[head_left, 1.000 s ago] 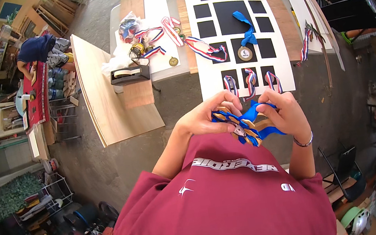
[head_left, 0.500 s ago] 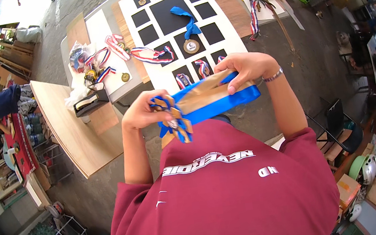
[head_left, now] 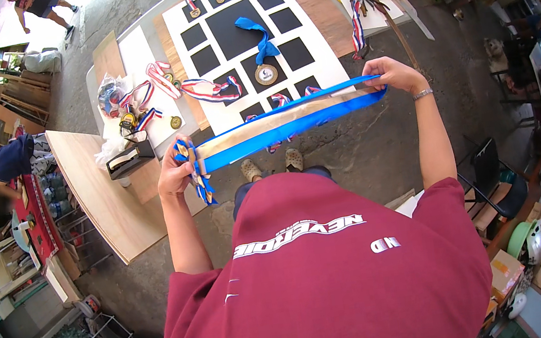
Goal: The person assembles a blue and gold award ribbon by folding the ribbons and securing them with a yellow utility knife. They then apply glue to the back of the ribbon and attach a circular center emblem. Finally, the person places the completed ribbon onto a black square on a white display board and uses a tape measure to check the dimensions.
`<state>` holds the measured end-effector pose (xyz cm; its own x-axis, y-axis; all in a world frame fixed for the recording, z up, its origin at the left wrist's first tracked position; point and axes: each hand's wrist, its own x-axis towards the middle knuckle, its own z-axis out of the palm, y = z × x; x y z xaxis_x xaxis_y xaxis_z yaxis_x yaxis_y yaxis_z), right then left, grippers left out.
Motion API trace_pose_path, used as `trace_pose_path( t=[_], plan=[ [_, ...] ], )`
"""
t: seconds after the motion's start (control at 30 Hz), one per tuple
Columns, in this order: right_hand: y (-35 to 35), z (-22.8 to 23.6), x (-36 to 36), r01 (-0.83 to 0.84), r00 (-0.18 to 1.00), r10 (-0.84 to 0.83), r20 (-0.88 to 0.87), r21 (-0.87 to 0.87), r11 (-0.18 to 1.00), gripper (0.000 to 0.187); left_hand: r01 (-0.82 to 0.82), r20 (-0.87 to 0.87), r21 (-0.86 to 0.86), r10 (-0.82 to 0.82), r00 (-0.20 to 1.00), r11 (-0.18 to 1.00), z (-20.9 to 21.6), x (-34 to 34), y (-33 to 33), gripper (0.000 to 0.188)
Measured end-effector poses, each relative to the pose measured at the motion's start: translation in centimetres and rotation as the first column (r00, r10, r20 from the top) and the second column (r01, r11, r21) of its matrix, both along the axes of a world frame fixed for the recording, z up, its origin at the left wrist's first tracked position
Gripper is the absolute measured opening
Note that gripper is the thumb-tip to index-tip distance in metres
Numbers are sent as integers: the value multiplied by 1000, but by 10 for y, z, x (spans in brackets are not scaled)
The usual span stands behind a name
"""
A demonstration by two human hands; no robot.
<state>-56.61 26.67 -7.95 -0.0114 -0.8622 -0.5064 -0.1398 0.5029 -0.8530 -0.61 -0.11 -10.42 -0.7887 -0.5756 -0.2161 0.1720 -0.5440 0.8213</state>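
A blue and gold ribbon [head_left: 292,122] is stretched as a long loop between my two hands, over the near edge of the table. My left hand [head_left: 176,171] grips its gathered end, where a ruffled blue and gold rosette [head_left: 195,170] shows beside the fingers. My right hand [head_left: 393,76] pinches the far end of the loop. Beyond the ribbon lies a white board [head_left: 224,62] with black squares. On it rest a round medal [head_left: 265,74] with a blue ribbon and several medals with red, white and blue ribbons, some partly hidden behind the stretched ribbon.
At the left are a tape dispenser [head_left: 130,158], a plastic bag with medals [head_left: 112,97] and a wooden panel [head_left: 99,191]. A striped ribbon [head_left: 357,27] hangs over the table's right side. A folding chair [head_left: 494,180] stands right. Another person [head_left: 44,8] is at the far left.
My hands have moved apart, the right going outward and the left to the left, pulling the ribbon into a longer loop. A person has come further into view at the far left.
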Motion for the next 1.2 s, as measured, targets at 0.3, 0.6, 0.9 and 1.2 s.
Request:
trace_pose_path(
  t=[0.3,0.6,0.9,1.2],
  plan=[
    [26,-32,1,666,666,-373,646,-291,686,21,165,98,-32,-161,982,986,-4,-10,17,57],
    [45,-63,-5,736,537,-561,630,-26,676,20,127,-169,134,-104,980,983,-18,-47,59,43],
    [30,-77,74,-186,948,193,-255,53,981,71,-28,-214,243,81,973,970,6,-33,92,36],
    [-100,23,310,-392,749,587,307,-509,766,48,-6,-19,50,7,1000,999,42,22,124,30]
  ],
)
